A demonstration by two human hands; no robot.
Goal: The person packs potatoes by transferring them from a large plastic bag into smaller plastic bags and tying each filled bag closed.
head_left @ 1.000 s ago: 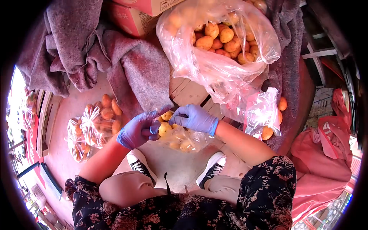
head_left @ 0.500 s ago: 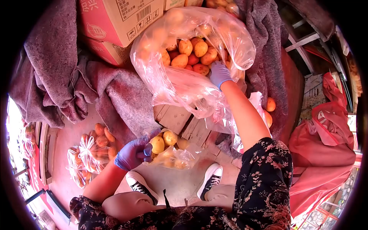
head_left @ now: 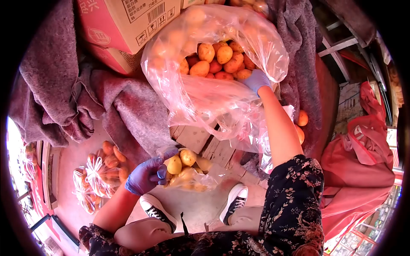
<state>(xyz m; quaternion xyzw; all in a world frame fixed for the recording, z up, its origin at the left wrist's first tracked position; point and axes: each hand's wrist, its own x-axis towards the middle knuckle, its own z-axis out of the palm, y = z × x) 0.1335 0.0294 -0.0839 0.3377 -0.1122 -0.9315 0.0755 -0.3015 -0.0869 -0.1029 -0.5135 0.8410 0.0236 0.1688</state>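
My left hand (head_left: 147,176), in a blue glove, is closed on the edge of a small clear bag (head_left: 209,178) that holds several yellow potato-like pieces (head_left: 188,157). My right hand (head_left: 257,81), also gloved, reaches to the near right side of the opening of a large clear plastic bag (head_left: 205,96). Orange-yellow round produce (head_left: 224,54) fills that bag. One piece (head_left: 244,74) lies at my right fingertips; the fingers are partly hidden, so their grip does not show clearly.
Tied bags of produce (head_left: 102,170) lie at the left. Cardboard boxes (head_left: 141,21) stand behind, beside a grey blanket (head_left: 132,111). Loose pieces (head_left: 302,118) rest right of my right forearm, and red cloth (head_left: 358,170) hangs at the far right.
My right hand has moved from the small bag up to the large bag, and over the last half second slightly right. My left hand has stayed at the small bag.
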